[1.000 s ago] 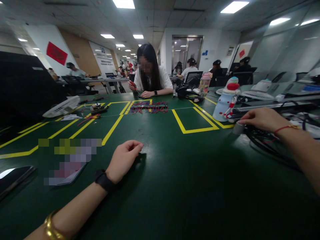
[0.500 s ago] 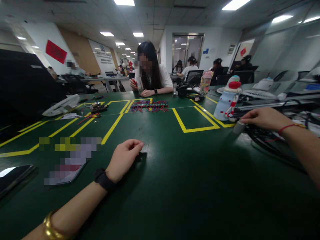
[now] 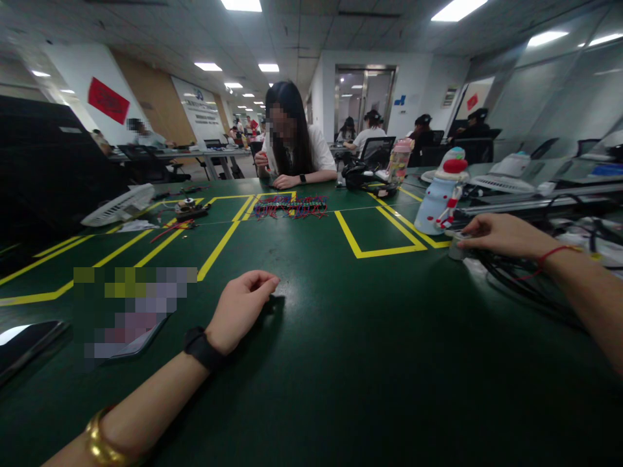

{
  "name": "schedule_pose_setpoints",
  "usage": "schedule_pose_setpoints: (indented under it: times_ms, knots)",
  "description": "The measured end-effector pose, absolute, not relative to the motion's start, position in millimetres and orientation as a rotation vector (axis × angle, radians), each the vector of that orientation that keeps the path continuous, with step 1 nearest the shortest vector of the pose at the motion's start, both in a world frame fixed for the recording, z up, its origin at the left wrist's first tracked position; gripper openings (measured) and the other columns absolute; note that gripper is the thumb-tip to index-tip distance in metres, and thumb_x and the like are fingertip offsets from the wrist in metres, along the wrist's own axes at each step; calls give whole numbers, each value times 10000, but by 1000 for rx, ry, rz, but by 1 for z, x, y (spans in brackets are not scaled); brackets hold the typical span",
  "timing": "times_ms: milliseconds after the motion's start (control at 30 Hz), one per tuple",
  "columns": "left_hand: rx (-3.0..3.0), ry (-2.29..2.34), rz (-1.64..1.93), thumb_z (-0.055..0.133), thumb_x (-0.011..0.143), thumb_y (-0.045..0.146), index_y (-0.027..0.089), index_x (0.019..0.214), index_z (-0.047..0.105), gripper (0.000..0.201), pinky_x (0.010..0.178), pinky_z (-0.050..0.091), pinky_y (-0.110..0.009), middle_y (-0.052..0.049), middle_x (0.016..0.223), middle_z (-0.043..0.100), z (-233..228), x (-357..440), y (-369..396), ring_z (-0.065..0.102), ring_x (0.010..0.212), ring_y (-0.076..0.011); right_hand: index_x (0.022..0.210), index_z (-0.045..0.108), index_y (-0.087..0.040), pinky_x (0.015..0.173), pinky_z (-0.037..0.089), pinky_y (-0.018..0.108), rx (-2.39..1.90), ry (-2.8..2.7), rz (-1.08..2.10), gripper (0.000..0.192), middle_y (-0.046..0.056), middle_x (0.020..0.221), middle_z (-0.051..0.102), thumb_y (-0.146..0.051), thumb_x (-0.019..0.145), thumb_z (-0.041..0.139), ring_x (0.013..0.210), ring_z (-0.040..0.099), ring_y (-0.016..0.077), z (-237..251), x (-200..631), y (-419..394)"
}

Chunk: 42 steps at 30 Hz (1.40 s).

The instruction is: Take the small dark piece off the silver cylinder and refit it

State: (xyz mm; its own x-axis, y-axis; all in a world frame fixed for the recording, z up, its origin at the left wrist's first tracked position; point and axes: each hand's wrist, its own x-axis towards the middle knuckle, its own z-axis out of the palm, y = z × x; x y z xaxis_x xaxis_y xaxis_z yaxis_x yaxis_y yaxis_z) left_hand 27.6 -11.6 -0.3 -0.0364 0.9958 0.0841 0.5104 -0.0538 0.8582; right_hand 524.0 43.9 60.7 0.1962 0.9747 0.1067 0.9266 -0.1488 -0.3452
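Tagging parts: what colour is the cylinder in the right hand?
Grey. The cylinder shows in the head view, the only one.

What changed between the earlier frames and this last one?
The right hand has moved slightly left, bringing the small gray cylinder closer to the blue bottle, without visibly letting go. The left hand stays curled in place at the green table, and the bottle has not moved.
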Motion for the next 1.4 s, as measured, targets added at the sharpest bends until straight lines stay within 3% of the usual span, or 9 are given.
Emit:
schedule_pose_setpoints:
  times_ms: [367, 500, 600, 700, 767, 900, 1067, 1267, 1400]
  knots:
    - [1639, 1611, 1002, 553, 753, 490, 187, 875, 647, 340, 473, 344, -213, 22, 614, 546, -3, 28, -10, 479, 534, -116, 1022, 520, -150, 824, 529, 301, -970, -1830, 1151, 393, 82, 1030, 624, -277, 688, 686, 904, 630, 137, 22, 304, -27]
    - [1698, 1588, 991, 541, 772, 474, 178, 889, 647, 335, 497, 370, -229, 3, 650, 577, 2, 29, -12, 504, 560, -130, 1022, 550, -161, 880, 506, 276, -874, -1946, 1071, 313, 57, 1031, 606, -245, 734, 638, 923, 611, 108, 11, 273, -50]
    - [1810, 1429, 969, 502, 817, 437, 194, 986, 633, 323, 544, 409, -245, -20, 760, 611, 19, 42, -26, 534, 614, -139, 1124, 475, -175, 886, 501, 273, -870, -1919, 1113, 450, 58, 1062, 590, -227, 717, 658, 962, 596, 109, 6, 274, -51]
    - [2092, 1157, 933, 499, 843, 366, 253, 977, 659, 238, 714, 443, -274, -34, 991, 604, 38, 63, -45, 561, 851, -161, 1157, 412, -178, 868, 506, 283, -857, -1879, 1198, 549, 61, 1068, 584, -221, 687, 691, 964, 592, 116, 1, 276, -48]
    - [2188, 1095, 874, 519, 837, 328, 268, 942, 677, 199, 782, 438, -292, -30, 999, 596, 47, 76, -55, 551, 900, -167, 1122, 429, -174, 865, 501, 293, -836, -1898, 1215, 491, 59, 1060, 586, -226, 702, 679, 950, 592, 115, 1, 276, -48]
    - [2138, 1167, 896, 516, 840, 333, 234, 839, 681, 192, 729, 444, -279, -35, 952, 596, 50, 84, -56, 553, 872, -169, 1109, 484, -173, 832, 490, 289, -864, -2015, 1068, 426, 51, 1049, 584, -244, 725, 654, 917, 577, 113, 4, 276, -49]
    - [2134, 1170, 850, 520, 841, 348, 258, 919, 680, 199, 686, 440, -270, -33, 1000, 591, 48, 80, -51, 552, 881, -170, 1112, 543, -184, 767, 465, 259, -893, -2141, 859, 405, 48, 1036, 569, -262, 728, 645, 863, 540, 107, 8, 278, -50]
    - [2200, 1125, 819, 526, 841, 297, 264, 902, 693, 181, 776, 429, -284, -22, 1003, 609, 49, 86, -54, 555, 897, -161, 1093, 546, -178, 732, 437, 236, -901, -2191, 795, 382, 41, 998, 561, -303, 743, 633, 821, 514, 95, 8, 278, -49]
    - [2145, 1181, 901, 516, 844, 329, 240, 863, 689, 196, 747, 434, -283, -29, 948, 629, 51, 84, -53, 565, 868, -167, 1059, 545, -174, 741, 430, 244, -921, -2194, 772, 345, 40, 981, 561, -296, 746, 624, 833, 509, 105, 9, 278, -50]
